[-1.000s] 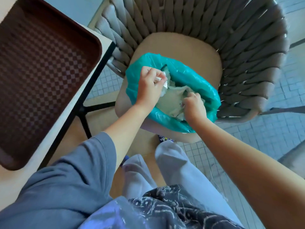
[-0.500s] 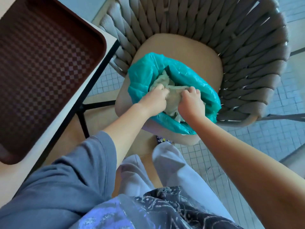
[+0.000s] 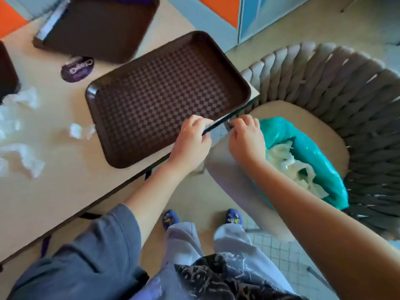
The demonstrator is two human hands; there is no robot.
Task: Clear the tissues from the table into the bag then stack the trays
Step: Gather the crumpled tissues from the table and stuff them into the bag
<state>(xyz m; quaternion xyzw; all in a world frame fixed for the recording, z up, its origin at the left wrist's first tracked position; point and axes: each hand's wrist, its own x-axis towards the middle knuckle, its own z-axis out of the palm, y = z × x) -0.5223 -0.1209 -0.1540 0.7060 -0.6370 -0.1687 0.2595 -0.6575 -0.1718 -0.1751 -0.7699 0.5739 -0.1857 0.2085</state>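
Two hands reach forward side by side, both palm-down with fingers loosely curled and holding nothing. Left hand (image 3: 190, 141) hovers over the near right edge of the checkered tray (image 3: 164, 94), at the bench (image 3: 54, 191) edge; touching or just above, cannot tell. Right hand (image 3: 245, 137) sits just beside it, off the bench, over the front of the chair seat (image 3: 320, 126).

Teal bag (image 3: 311, 152) lies open on the seat, right of the right hand, white tissue showing in its mouth. Loose tissues (image 3: 23, 156) lie crumpled on the bench well left of both hands, one small tissue (image 3: 81, 131) just beside the tray's left end.

Checkered tray lies flat, long axis running from near left to far right, its far right corner overhanging the bench corner. Second tray (image 3: 101, 29) lies farther back, a third only partly in view at left edge. Purple sticker (image 3: 78, 69) sits between them.
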